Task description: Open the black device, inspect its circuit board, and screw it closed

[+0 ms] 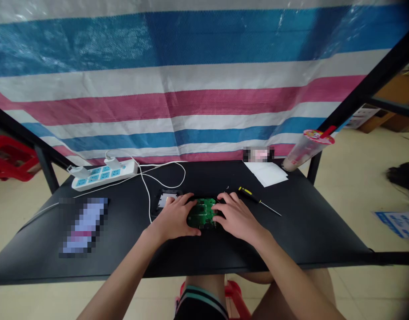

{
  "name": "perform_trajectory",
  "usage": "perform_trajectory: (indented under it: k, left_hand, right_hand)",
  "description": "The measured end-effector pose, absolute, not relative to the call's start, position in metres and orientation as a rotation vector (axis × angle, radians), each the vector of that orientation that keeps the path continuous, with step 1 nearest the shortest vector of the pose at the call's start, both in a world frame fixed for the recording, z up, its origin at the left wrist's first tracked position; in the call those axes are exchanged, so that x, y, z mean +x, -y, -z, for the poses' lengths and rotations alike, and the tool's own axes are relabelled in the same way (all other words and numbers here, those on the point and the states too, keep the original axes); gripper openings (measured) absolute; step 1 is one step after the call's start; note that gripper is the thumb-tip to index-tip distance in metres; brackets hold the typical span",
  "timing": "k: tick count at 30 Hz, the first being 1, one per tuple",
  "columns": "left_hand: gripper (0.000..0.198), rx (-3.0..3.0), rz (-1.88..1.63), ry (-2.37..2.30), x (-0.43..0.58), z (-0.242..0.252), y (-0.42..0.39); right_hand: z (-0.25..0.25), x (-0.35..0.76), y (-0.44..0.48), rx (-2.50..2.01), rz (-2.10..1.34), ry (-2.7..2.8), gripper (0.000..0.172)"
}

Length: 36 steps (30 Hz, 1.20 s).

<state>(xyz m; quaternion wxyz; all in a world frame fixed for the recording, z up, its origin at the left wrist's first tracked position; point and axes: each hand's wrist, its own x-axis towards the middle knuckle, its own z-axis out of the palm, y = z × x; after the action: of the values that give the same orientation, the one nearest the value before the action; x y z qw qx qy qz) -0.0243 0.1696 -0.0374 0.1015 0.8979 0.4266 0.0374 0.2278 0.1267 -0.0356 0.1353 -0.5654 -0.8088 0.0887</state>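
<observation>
A green circuit board (201,214) in a dark casing lies at the middle of the black table, between my two hands. My left hand (176,218) grips its left side, thumb at the near edge and fingers along the far edge. On the other side, my right hand (236,217) has bent fingers on the board's right edge. Just beyond my left hand sits a black cover with a pale label (164,198), partly hidden by the fingers. To the right of my right hand rests a yellow-and-black screwdriver (251,194), its shaft pointing right and toward me.
A white power strip (104,175) with plugged-in adapters and loose white cables (144,180) occupies the back left. A blurred phone (84,226) lies at left. White paper (267,173) and a tilted plastic cup (306,151) are at the back right. Striped sheeting (171,102) hangs behind.
</observation>
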Motion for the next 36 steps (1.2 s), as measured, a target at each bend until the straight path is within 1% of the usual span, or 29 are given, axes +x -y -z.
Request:
perform_trajectory:
  k: [3,6,9,12,13,14,17,18,21,23,25,27,29,33,36]
  left_hand:
    - [0.098,2.65,-0.112,-1.27,-0.023,0.039,-0.169]
    - [0.096,2.663,-0.15,-1.276,-0.022,0.043,-0.168]
    - [0.097,2.671,-0.195,-1.297,-0.022,0.047,-0.166]
    - [0.099,2.659,-0.255,-1.311,-0.022,0.048,-0.163]
    - [0.095,2.654,-0.295,-1.312,-0.022,0.048,-0.162]
    - [0.086,2.647,-0.352,-1.319,-0.023,0.047,-0.161]
    - [0.044,2.591,-0.65,-1.432,-0.03,0.044,-0.159]
    - [0.035,2.542,-0.79,-1.51,-0.034,0.044,-0.159]
    - [0.023,2.286,-1.241,-1.792,-0.051,0.046,-0.152]
    - [0.02,2.134,-1.416,-1.944,-0.061,0.051,-0.144]
    - [0.019,2.077,-1.438,-2.011,-0.067,0.057,-0.134]
    - [0.019,2.107,-1.386,-2.015,-0.068,0.066,-0.125]
    - [0.019,2.153,-1.419,-2.023,-0.063,0.074,-0.119]
    - [0.018,2.256,-1.358,-2.066,-0.051,0.085,-0.116]
    - [0.022,2.313,-1.197,-2.106,-0.045,0.086,-0.114]
  right_hand:
    - [0.036,0.225,-0.124,-1.648,-0.217,2.35,0.015]
    - [0.038,0.224,-0.123,-1.59,-0.238,2.266,0.019]
    - [0.043,0.232,-0.119,-1.469,-0.213,2.049,0.021]
    - [0.054,0.252,-0.109,-1.404,-0.068,1.763,0.02]
    - [0.058,0.26,-0.105,-1.408,-0.018,1.682,0.018]
    - [0.064,0.268,-0.101,-1.421,0.015,1.625,0.017]
    - [0.08,0.286,-0.092,-1.462,0.052,1.567,0.015]
    - [0.084,0.289,-0.09,-1.472,0.056,1.566,0.015]
    - [0.091,0.29,-0.087,-1.485,0.047,1.6,0.015]
    - [0.092,0.287,-0.087,-1.507,0.02,1.691,0.016]
    - [0.092,0.282,-0.087,-1.56,0.002,1.815,0.02]
    - [0.093,0.279,-0.088,-1.624,0.006,1.914,0.027]
    - [0.093,0.278,-0.088,-1.66,0.012,1.959,0.032]
    - [0.094,0.278,-0.088,-1.671,-0.002,1.976,0.033]
    - [0.092,0.278,-0.088,-1.676,-0.03,1.975,0.033]
